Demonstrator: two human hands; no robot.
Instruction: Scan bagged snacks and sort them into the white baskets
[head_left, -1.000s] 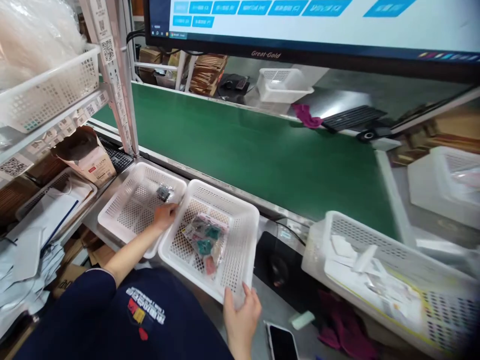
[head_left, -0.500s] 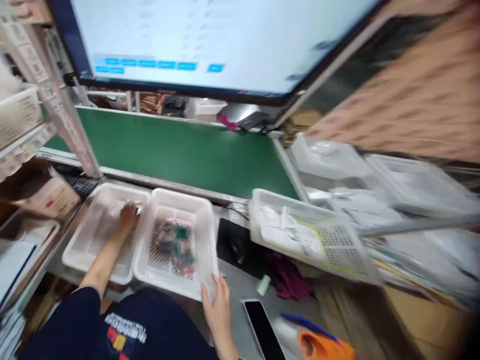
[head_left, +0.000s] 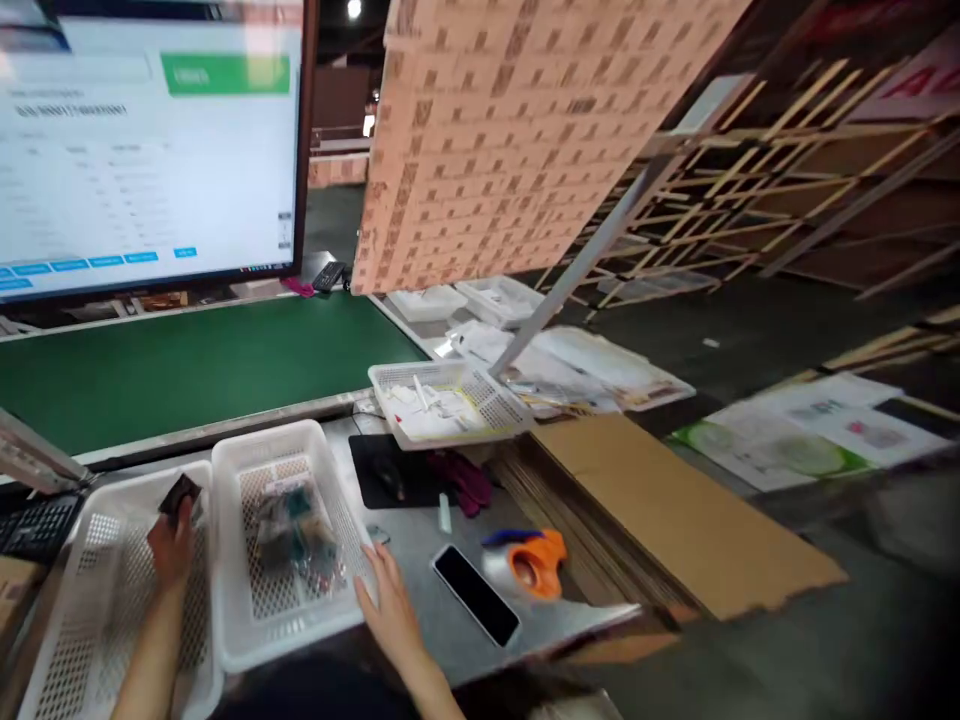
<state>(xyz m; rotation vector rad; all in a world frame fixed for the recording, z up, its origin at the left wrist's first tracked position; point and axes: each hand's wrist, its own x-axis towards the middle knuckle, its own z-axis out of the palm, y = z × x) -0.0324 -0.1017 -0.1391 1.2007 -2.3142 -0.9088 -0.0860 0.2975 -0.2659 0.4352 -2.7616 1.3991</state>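
Observation:
My left hand (head_left: 171, 545) is inside the left white basket (head_left: 90, 610) with its fingers closed on a small dark packet (head_left: 180, 493), lifted just above the basket floor. My right hand (head_left: 386, 605) rests against the near right corner of the right white basket (head_left: 225, 560), fingers on its rim. In that basket lie clear bags of small teal and red parts (head_left: 292, 530).
A phone (head_left: 475, 594) and an orange tape dispenser (head_left: 534, 562) lie on the metal table by my right hand. Behind are a black mouse pad with a mouse (head_left: 390, 478), a third basket of papers (head_left: 442, 402), flat cardboard sheets (head_left: 675, 510), the green conveyor (head_left: 187, 360) and a monitor (head_left: 142, 140).
The view has swung right. My left hand has closed on the dark packet and raised it in the left basket. My right hand stays at the right basket's corner.

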